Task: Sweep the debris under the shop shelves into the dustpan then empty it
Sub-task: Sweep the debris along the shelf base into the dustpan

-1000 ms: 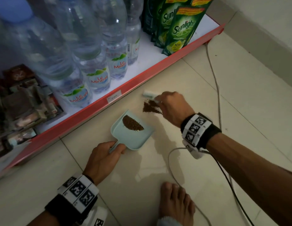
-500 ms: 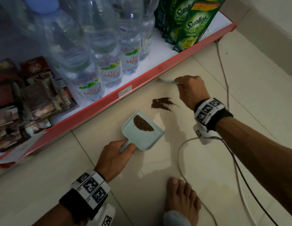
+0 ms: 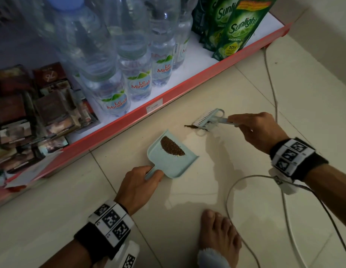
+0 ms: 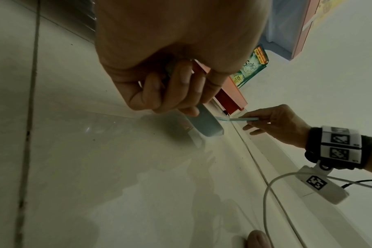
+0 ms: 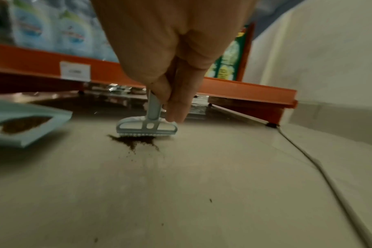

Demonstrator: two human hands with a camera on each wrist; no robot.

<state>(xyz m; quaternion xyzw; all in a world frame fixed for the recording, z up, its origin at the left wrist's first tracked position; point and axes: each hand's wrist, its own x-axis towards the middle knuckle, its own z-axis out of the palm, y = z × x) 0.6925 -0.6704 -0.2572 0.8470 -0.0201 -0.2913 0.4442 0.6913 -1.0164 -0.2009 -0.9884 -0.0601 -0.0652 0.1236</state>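
A pale blue dustpan (image 3: 174,165) lies on the tiled floor with a crescent of brown debris (image 3: 172,147) in it. My left hand (image 3: 141,182) grips its short handle (image 4: 204,124). My right hand (image 3: 259,130) pinches the thin handle of a small pale blue brush (image 3: 208,118), right of the pan. The brush head (image 5: 146,128) touches the floor at a thin streak of brown debris (image 3: 191,126), which shows as a small dark pile (image 5: 136,141) in the right wrist view. Loose specks trail from it.
A low shelf with a red front edge (image 3: 168,95) runs diagonally, carrying water bottles (image 3: 137,74), green Sunlight pouches (image 3: 237,28) and dark packets (image 3: 33,113). A white cable (image 3: 272,89) crosses the floor at right. My bare foot (image 3: 218,236) stands near the bottom.
My right hand drew back toward the shelf, then brought the brush down onto the loose debris, spreading it into a thin streak. The left hand and dustpan kept their place.
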